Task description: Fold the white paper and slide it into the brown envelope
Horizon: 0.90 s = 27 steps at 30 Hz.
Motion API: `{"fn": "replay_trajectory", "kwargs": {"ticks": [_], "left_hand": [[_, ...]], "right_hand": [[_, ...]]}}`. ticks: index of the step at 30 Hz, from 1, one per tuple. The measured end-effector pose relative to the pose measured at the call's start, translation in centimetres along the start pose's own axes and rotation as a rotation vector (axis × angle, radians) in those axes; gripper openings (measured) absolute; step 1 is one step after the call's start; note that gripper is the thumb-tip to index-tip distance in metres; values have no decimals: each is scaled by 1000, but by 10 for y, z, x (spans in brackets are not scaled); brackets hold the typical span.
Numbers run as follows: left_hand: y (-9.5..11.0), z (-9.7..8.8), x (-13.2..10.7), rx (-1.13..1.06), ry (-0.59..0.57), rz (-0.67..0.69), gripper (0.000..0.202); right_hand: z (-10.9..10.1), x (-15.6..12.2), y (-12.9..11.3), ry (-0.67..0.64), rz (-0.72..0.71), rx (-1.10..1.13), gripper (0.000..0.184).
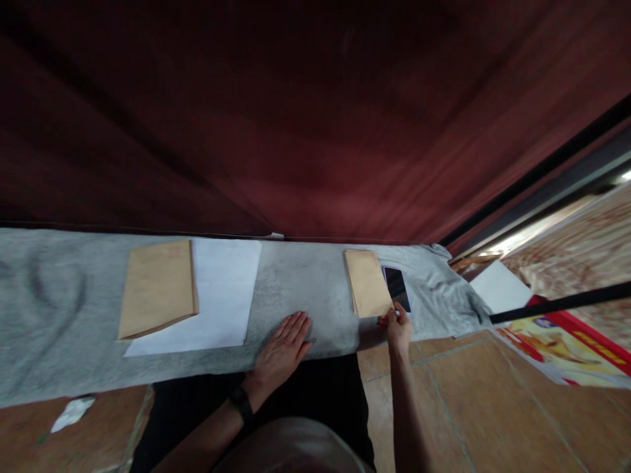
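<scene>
My left hand (pixel 283 348) lies flat, palm down, at the front edge of the grey cloth (pixel 305 282), with a dark band on its wrist. To the right, my right hand (pixel 398 328) pinches the lower right corner of the top piece in a small stack of brown kraft paper envelopes (pixel 367 282). Right beside that stack, close to my fingertips, is a dark-screened phone (pixel 397 289). Over on the left, a larger stack of folded brown kraft paper (pixel 160 286) partly covers white paper sheets (pixel 227 295).
A dark red surface (pixel 315 164) rises behind the cloth-covered strip. On the right are black bars (pixel 566 302), a white sheet (pixel 500 287) and a red and yellow printed box (pixel 572 348). A crumpled white scrap (pixel 73 412) lies on the tiled floor (pixel 493 401).
</scene>
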State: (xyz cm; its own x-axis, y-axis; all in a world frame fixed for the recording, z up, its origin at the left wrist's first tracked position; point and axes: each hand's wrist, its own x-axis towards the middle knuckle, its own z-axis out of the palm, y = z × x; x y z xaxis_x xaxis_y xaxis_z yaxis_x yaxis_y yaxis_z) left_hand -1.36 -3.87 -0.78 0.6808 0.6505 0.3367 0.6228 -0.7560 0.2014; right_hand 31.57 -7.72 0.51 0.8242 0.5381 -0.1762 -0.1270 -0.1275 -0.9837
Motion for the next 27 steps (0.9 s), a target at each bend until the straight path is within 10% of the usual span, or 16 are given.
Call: {"fn": "replay_trajectory", "kwargs": {"ticks": [27], "left_hand": [[3,0,0,2,-13,-17,46]], "right_hand": [[8,4,16,26,-57,-37,37]]}}
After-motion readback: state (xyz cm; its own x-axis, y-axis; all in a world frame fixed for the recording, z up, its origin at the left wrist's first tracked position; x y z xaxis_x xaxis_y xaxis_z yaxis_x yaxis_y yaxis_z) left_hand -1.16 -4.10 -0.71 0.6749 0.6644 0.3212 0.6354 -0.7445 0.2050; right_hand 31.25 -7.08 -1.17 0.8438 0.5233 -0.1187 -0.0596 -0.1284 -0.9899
